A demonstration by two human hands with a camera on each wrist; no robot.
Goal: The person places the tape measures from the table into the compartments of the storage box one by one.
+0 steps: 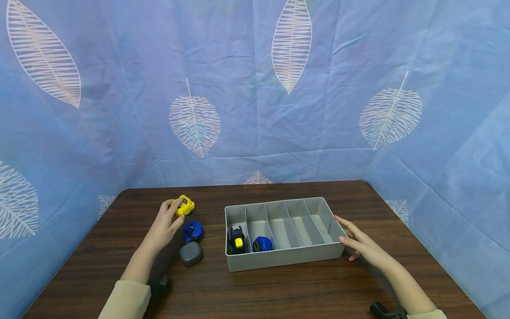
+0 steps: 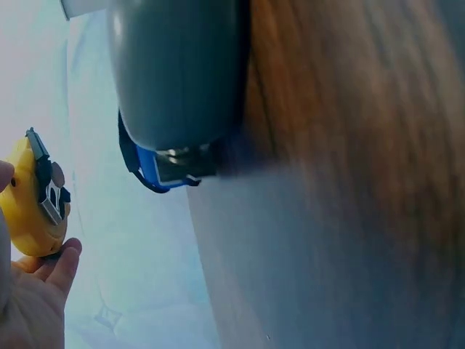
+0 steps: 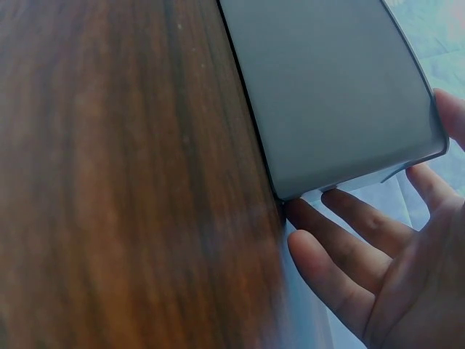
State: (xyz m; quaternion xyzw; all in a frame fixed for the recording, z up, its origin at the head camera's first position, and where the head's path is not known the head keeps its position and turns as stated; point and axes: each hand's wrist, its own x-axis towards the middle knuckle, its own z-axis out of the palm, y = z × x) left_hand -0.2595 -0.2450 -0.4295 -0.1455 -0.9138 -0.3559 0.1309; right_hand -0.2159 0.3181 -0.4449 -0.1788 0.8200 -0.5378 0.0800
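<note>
Grips the yellow tape measure point(image 1: 185, 206) in the left hand point(image 1: 162, 225), with thumb and fingers clamped round its sides, and holds it up clear of the dark wooden table point(image 1: 303, 288) (plainly off the wood in the left wrist view). Has the loose blue tape measure point(image 1: 194, 231) on the table just to the right of that hand and nearer the body, with the grey tape measure point(image 1: 191, 253) right in front of it, too close to tell whether touching. Touches the right end of the grey box point(image 1: 287, 261) with the right hand point(image 1: 365, 248), with fingers spread apart and fairly straight along the end wall and rim. Shows five compartments inside the box: holds the black-and-yellow tape measure point(image 1: 237, 241) in the leftmost, toward the near wall, and the boxed blue tape measure point(image 1: 263, 243) in the second, likewise near the front. Wears pale sleeves point(image 1: 125, 297) and a black strap point(image 1: 387, 311) on the right wrist, and faces blue cloth point(image 1: 239, 128) printed with pale leaves
</note>
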